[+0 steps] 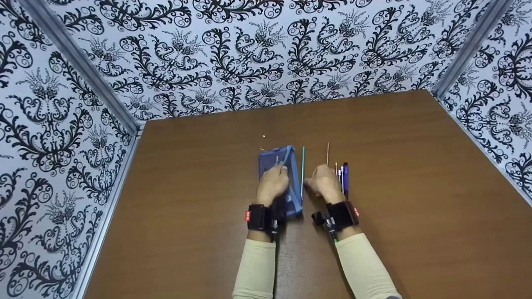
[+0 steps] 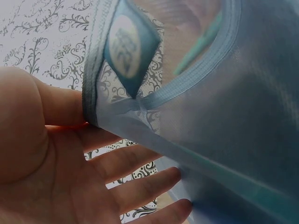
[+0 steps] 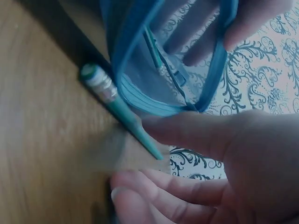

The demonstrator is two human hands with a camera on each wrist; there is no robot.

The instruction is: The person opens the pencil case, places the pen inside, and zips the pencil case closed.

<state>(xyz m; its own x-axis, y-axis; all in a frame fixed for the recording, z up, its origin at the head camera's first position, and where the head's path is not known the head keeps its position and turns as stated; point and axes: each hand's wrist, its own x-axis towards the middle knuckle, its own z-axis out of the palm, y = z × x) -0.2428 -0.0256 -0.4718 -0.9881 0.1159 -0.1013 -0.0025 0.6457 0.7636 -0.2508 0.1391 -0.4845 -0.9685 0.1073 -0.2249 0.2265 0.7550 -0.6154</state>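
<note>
Near the centre of brown wood-grain tabletop (image 1: pixel 187 187): blue translucent mesh pouch (image 1: pixel 294 182), long side running roughly 12 to 6 o'clock, zip-edged mouth gaping. Held at its edge by left hand (image 1: pixel 273 182), pinched between thumb and index finger, other fingers spread out against or behind the mesh. Close by the thumb, teal diamond-shaped tag with pale oval (image 2: pixel 124 49).

Just beside pouch at 3 o'clock: slim teal-green pencil with silver ferrule (image 1: pixel 303 166), flat on the wood, eraser end toward 6 o'clock. Next outward, also at 3: right hand (image 1: pixel 324 181), thumb tip right at pencil, index finger well clear of thumb, grip moderately wide, not closed around anything. Thumb contact with pencil: cannot tell.

From right hand: thin reddish-brown rod (image 1: pixel 328 153) at 12 o'clock; slim white pen (image 1: pixel 342 180) and blue pen with dark ends (image 1: pixel 346 177) side by side, between 2 and 3.

Farther out at 12 o'clock: white wall panel with black floral scrollwork (image 1: pixel 257 58). Toward 6: cream sleeves (image 1: pixel 254 265) on both forearms.
</note>
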